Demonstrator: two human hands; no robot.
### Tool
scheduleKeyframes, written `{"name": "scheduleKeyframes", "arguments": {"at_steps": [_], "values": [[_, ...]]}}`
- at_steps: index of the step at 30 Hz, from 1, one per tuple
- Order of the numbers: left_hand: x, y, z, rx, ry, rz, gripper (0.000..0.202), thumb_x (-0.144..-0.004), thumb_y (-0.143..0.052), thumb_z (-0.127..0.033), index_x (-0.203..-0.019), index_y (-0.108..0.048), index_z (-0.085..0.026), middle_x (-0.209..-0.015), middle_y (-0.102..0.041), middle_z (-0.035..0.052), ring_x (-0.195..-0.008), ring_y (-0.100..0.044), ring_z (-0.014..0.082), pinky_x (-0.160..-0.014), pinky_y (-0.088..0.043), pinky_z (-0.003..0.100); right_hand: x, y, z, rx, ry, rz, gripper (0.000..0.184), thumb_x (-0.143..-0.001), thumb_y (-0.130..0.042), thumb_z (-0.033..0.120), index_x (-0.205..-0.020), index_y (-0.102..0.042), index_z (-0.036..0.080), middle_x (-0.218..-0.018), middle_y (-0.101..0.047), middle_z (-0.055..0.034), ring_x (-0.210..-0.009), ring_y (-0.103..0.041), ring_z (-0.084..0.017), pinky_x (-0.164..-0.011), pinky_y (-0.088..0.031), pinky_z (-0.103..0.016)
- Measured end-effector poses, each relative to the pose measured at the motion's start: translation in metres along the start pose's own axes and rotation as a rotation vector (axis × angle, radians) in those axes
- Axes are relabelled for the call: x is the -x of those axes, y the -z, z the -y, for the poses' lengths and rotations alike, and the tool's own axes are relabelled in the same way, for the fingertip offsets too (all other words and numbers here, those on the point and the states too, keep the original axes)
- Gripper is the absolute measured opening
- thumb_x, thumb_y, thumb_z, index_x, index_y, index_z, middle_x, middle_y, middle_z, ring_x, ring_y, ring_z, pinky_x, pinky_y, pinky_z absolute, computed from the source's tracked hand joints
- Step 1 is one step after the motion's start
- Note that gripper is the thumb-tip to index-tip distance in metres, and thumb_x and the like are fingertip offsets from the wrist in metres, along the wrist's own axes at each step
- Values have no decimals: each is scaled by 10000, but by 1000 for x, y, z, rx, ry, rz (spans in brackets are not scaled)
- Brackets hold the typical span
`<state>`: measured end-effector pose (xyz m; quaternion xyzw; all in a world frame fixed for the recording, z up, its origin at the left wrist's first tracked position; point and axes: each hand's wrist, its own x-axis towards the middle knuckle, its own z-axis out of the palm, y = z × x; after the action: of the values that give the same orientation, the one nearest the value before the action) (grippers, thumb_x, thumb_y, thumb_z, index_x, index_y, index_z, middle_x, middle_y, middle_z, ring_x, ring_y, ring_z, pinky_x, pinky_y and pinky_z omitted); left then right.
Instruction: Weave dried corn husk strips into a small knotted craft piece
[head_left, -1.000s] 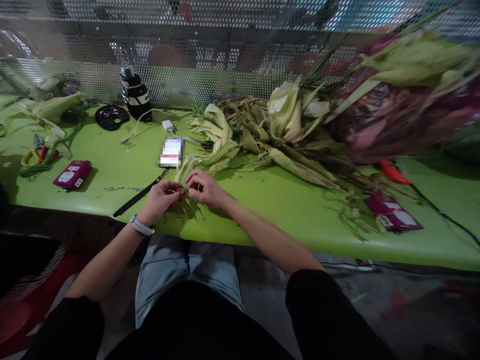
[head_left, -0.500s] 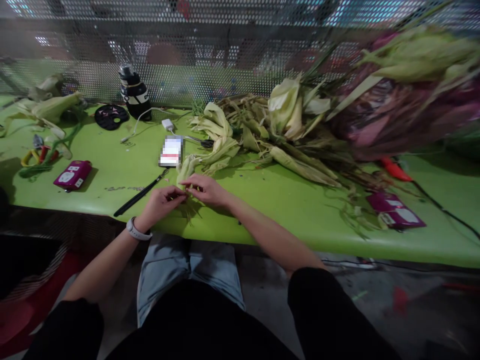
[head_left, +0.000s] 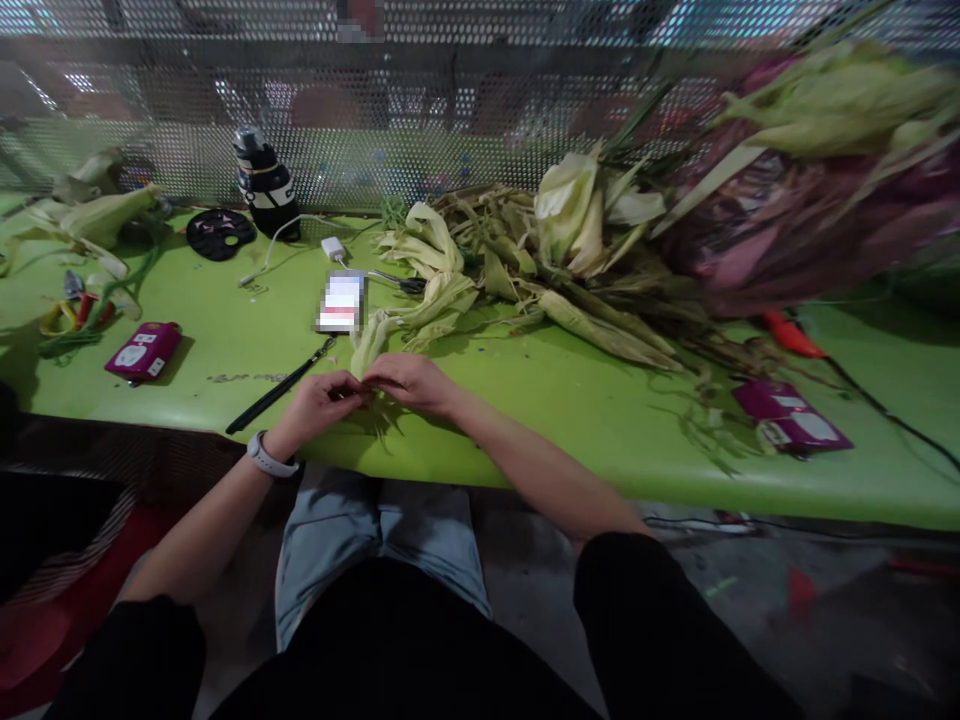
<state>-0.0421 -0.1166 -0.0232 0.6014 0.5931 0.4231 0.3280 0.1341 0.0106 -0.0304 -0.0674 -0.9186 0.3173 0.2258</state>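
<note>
My left hand (head_left: 319, 400) and my right hand (head_left: 411, 383) meet at the near edge of the green table (head_left: 225, 370). Both pinch the lower end of a pale corn husk strip (head_left: 375, 335) that runs up and away from them. The fingertips of the two hands touch each other around the husk. A white watch sits on my left wrist. Thin husk shreds (head_left: 375, 418) lie under the hands. A large heap of corn husks (head_left: 540, 270) lies just behind.
A phone (head_left: 341, 303), a black strap (head_left: 279, 388), scissors (head_left: 401, 283), a dark bottle (head_left: 264, 185) and a black disc (head_left: 220, 232) lie behind my hands. Magenta packets (head_left: 142, 350) (head_left: 791, 418) sit left and right. A bag of corn (head_left: 810, 180) fills the right. Perforated metal screen behind.
My hands have slid slightly back along the husk and closed tighter together; the view has shifted a little. The rest of the table is unchanged.
</note>
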Motion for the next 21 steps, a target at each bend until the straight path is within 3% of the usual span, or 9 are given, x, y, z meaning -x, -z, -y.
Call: {"name": "scheduleKeyframes", "arguments": {"at_steps": [8,15,21], "values": [[-3,6,1,285,184,-140,352,-673,-819,-452,-806,-713,-143,-757,-728,54,-597,-675,138,-482,-452,207,2,3,8,102,-11,-27,185,-927,-494,292,-922,-652,195,-880,-643,-65,-774,-547,-179,-717,-412,-304],[-5,9,-3,397,316,-94,424,-600,-871,-429,-826,-665,-135,-751,-732,53,-586,-667,125,-476,-446,194,2,4,15,177,86,-37,167,-891,-513,278,-882,-669,218,-903,-669,-67,-804,-572,-185,-731,-434,-308],[-5,10,-2,409,292,-18,430,-641,-852,-389,-926,-640,-146,-770,-750,49,-635,-697,147,-586,-531,249,3,7,18,139,101,-26,103,-808,-574,243,-833,-671,220,-907,-669,-70,-809,-578,-200,-775,-455,-346]]}}
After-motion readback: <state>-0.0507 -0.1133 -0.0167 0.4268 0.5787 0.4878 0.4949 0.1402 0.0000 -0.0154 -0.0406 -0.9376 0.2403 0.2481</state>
